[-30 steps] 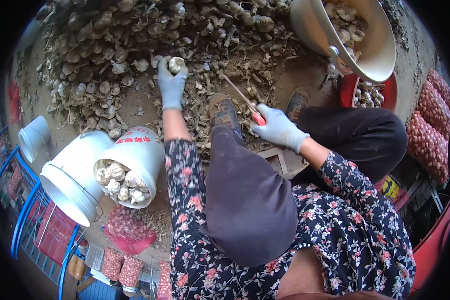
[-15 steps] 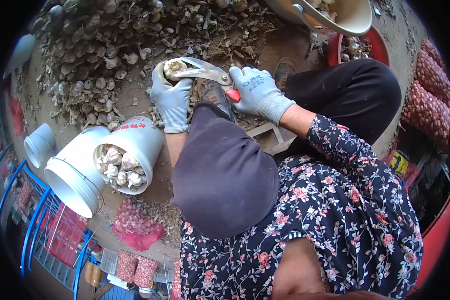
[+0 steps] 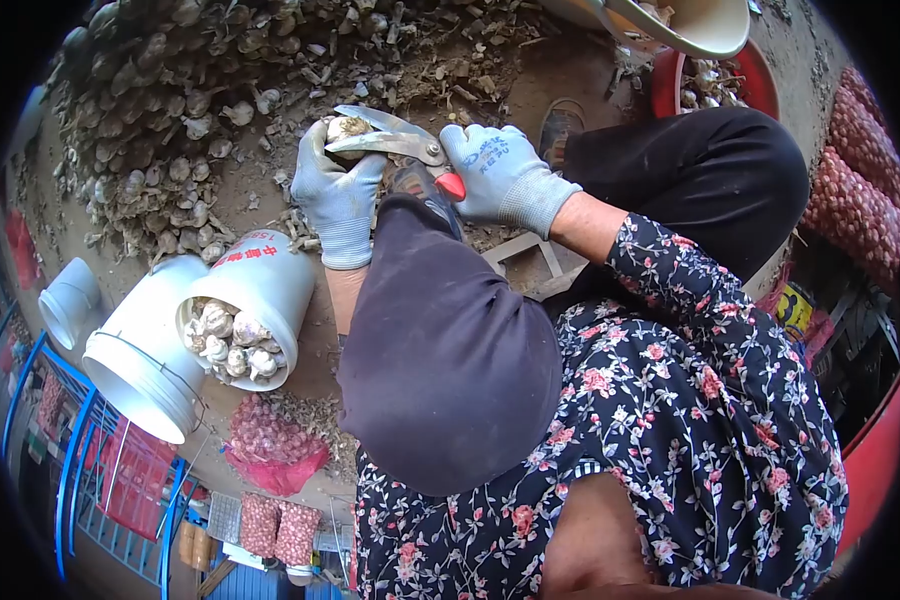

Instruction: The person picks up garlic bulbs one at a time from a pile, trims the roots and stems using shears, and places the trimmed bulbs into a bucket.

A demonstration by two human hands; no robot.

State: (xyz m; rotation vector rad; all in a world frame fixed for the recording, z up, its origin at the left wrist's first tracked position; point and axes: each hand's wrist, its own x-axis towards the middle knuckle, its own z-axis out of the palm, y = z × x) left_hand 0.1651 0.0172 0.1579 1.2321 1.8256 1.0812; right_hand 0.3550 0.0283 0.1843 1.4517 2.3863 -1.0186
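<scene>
My left hand [image 3: 336, 192], in a grey-white work glove, is closed around a garlic bulb [image 3: 347, 130]. My gloved right hand [image 3: 500, 172] grips the pruning shears [image 3: 429, 150] by their red handle. The two metal blades are parted and reach left to the bulb, one along its far side and one across its near side. Part of the bulb is hidden by the blades and my fingers. Beside my left forearm a white bucket [image 3: 288, 290] leans on its side, with several garlic bulbs [image 3: 232, 340] showing in its mouth.
A large heap of garlic [image 3: 160, 120] covers the ground ahead and left. Stacked white buckets [image 3: 145, 345] lie at the left. A red tub [image 3: 667, 85] and a cream bucket [image 3: 705, 45] stand ahead right. Mesh sacks [image 3: 855, 205] are at the far right.
Both hands have shifted slightly left in view, along with the bulb and shears. The blades now sit across the bulb, further over it than before. The whole view has tilted a little.
</scene>
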